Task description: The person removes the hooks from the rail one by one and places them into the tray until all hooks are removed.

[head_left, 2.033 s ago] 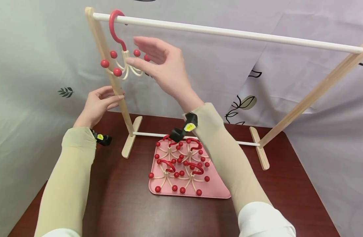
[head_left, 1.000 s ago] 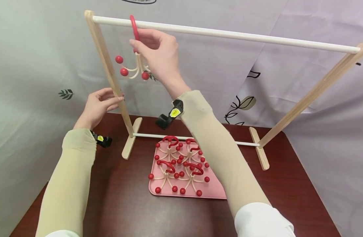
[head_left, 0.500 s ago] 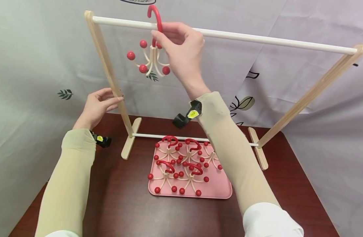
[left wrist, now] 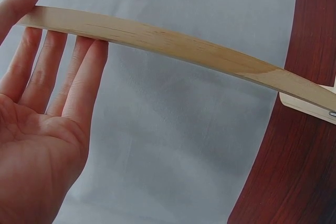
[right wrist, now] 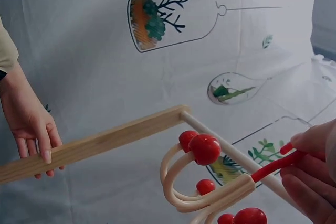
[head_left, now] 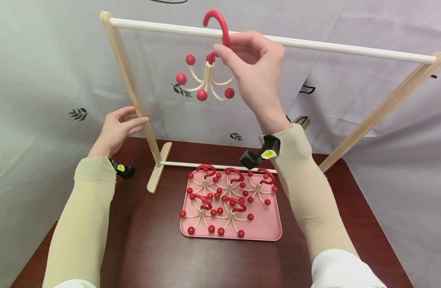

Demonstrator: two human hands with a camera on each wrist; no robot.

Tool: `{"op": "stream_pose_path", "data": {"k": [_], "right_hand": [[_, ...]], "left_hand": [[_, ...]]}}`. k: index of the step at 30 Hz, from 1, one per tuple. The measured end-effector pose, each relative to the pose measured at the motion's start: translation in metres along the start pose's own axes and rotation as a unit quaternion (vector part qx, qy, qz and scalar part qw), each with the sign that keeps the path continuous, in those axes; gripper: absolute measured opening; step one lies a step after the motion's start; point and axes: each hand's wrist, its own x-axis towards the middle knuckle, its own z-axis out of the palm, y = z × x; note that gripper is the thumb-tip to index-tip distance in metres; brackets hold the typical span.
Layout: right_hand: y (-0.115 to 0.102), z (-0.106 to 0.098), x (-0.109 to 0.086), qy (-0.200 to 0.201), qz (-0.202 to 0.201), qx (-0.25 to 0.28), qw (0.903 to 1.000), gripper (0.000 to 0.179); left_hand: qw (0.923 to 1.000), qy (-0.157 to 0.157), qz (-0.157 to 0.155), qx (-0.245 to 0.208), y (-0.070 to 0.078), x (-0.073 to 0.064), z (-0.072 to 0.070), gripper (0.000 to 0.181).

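In the head view my right hand (head_left: 260, 72) pinches the red hook of a small hanger (head_left: 208, 76) between thumb and fingers. Pale curved arms tipped with red balls spread from its stem. The hook overlaps the white rail (head_left: 162, 28), its free end showing above it. From the right wrist the same hanger (right wrist: 226, 192) is seen close up, fingertips on its hook. My left hand (head_left: 114, 130) pinches the rack's left wooden post (head_left: 134, 90) partway up; the left wrist view has the thumb on one side of that post (left wrist: 157, 38) and the fingertips on the other.
A pink tray (head_left: 267, 224) on the dark red table (head_left: 152, 248) bears several similar hangers (head_left: 232, 214) with red hooks. Behind it runs the rack's low white bar (head_left: 184, 164), with a wooden foot (head_left: 159, 168) at left. The right post (head_left: 378, 116) leans outward; patterned cloth hangs behind.
My right hand has taken hold of the hanger hanging near the rail's left end, raised its hook and carried it rightward. My left hand has stayed at the post.
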Motion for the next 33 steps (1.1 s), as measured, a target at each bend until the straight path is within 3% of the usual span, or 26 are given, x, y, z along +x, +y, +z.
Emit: {"op": "stream_pose_path", "data": {"k": [8,17,24,33], "right_hand": [[0.002,-0.022,-0.019,-0.017,-0.009,-0.059,0.9981,0.013],[0.015,-0.058,-0.052,-0.025,0.017,-0.097,0.9948,0.016],[0.050,-0.098,-0.087,-0.032,0.046,-0.107,0.9927,0.019],[0.056,-0.138,-0.140,-0.026,0.106,-0.104,0.9886,0.018]], "left_hand": [[1.0000,-0.001,0.000,0.003,0.001,0.000,0.001,0.035],[1.0000,-0.005,0.002,-0.002,-0.001,0.004,0.004,0.038],[1.0000,-0.005,-0.001,0.005,0.000,0.002,0.003,0.038],[0.9999,-0.006,0.000,0.008,-0.001,0.003,0.005,0.043]]}}
